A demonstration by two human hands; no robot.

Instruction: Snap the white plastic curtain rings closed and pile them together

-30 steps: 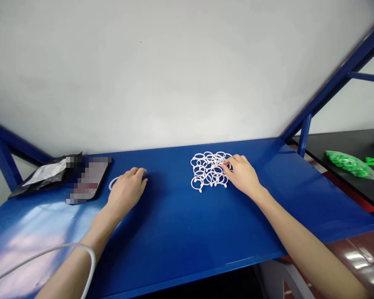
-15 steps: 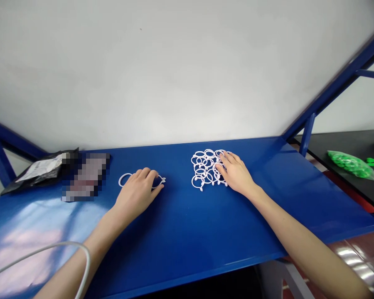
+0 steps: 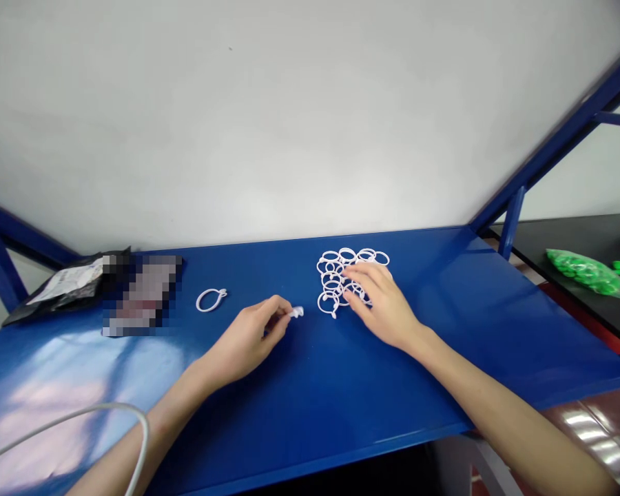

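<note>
My left hand pinches a white curtain ring between thumb and fingertips. Only its small knobbed end shows; the rest is hidden by the fingers. Further left, a single white ring with a small eyelet lies flat on the blue tabletop. Over the right part of a cluster of several white rings, my right hand hovers or rests with its fingers apart. Whether those fingertips touch the rings I cannot tell. Part of the cluster is covered by that hand.
A black plastic parcel and a blurred-out flat package lie at the back left of the blue table. A white cable loops across my left forearm. On a black surface to the right rests a bag of green pieces.
My left hand has moved right and slightly nearer with a ring in its fingers, uncovering the lone ring. My right hand has shifted left and nearer over the cluster.
</note>
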